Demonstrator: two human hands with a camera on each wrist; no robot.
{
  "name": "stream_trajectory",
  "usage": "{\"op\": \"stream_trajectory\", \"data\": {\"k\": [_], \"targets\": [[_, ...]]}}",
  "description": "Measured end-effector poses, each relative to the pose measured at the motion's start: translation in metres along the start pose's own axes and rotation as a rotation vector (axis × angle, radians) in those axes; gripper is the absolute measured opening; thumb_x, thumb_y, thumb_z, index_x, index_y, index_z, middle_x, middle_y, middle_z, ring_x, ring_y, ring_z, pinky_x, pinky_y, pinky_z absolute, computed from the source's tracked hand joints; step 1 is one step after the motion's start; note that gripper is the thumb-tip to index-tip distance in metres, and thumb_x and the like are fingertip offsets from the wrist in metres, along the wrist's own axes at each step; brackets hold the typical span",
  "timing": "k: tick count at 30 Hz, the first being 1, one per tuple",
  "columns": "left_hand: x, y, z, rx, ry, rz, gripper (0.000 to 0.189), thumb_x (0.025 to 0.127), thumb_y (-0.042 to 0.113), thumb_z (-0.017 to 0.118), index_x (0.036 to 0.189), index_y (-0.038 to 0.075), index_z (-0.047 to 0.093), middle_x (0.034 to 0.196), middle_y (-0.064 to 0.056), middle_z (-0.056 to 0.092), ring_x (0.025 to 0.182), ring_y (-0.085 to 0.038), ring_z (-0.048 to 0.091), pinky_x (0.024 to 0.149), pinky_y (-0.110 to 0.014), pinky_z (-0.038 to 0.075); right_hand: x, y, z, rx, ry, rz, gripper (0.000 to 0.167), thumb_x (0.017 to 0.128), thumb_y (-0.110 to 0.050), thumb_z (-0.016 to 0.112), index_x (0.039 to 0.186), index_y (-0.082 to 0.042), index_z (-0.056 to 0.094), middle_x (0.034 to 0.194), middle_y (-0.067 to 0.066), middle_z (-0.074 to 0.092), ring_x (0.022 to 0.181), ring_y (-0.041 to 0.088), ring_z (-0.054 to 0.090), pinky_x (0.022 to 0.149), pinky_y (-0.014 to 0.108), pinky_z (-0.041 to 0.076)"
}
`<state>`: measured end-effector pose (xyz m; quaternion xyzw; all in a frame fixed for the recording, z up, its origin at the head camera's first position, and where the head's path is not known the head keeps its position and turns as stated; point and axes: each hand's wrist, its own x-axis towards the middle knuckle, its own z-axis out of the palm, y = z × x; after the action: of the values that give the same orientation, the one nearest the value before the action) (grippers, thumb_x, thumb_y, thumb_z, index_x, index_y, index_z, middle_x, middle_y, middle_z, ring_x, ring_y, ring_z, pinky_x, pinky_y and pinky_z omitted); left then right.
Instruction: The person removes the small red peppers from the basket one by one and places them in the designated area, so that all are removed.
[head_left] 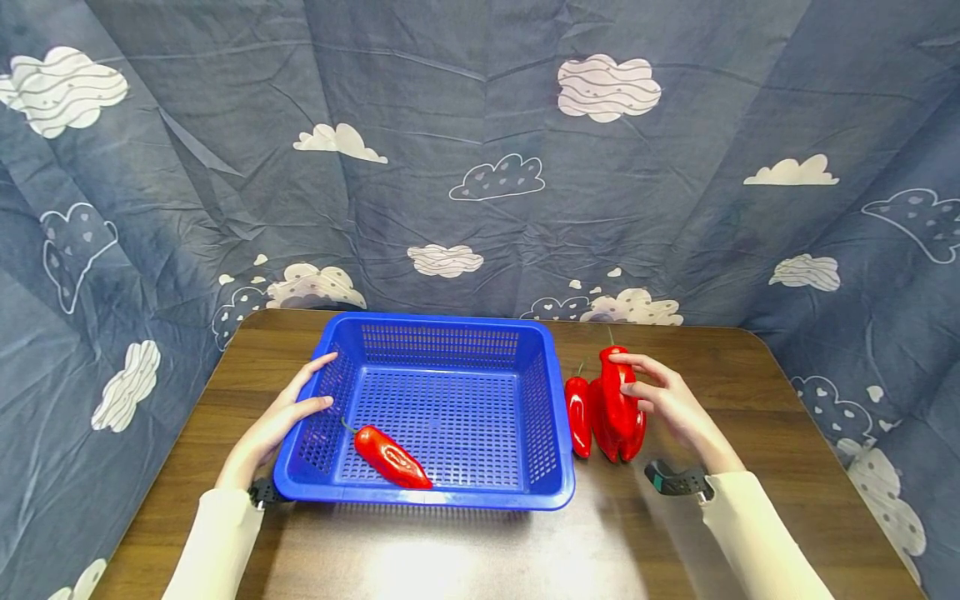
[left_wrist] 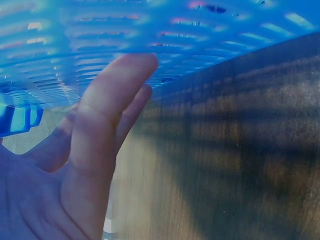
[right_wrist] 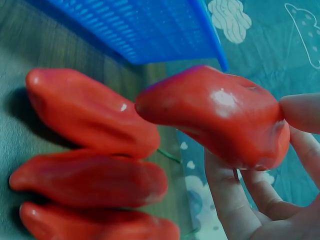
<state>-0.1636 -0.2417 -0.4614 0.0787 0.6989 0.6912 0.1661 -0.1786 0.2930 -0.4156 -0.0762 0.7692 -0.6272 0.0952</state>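
A blue perforated plastic basket (head_left: 495, 499) stands on the table. My left hand (head_left: 273, 421) grips its left rim, with thumb and a finger over the edge and other fingers along the outer wall in the left wrist view. One red pepper (head_left: 392, 458) with a green stem lies inside, by the near left corner. My right hand (head_left: 675, 408) holds another red pepper (right_wrist: 215, 112) between thumb and fingers near its stem end, tip toward me. It is raised over the peppers right of the basket. Three red peppers lie there side by side, the leftmost pepper (head_left: 578, 417) close to the basket.
The brown wooden table (head_left: 720, 367) has rounded far corners. A dark blue cloth (head_left: 420, 208) with white cloud prints hangs behind it and along both sides. A dark wrist strap (head_left: 678, 481) sits below my right hand.
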Motion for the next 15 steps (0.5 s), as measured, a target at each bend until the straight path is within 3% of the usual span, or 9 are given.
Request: {"op": "stream_trajectory", "data": {"k": [15], "targets": [[0.001,-0.001,-0.001,0.046,0.003,0.017,0.063,0.098,0.012,0.049,0.152,0.021,0.018,0.149,-0.025,0.017,0.120,-0.046,0.037,0.081,-0.049,0.050,-0.009,0.018,-0.025,0.106,0.043,-0.028,0.036,0.094,0.001,0.052,0.129,-0.008,0.058,0.120,-0.006,0.053,0.096,0.011,0.057,0.073,0.029,0.053]]}}
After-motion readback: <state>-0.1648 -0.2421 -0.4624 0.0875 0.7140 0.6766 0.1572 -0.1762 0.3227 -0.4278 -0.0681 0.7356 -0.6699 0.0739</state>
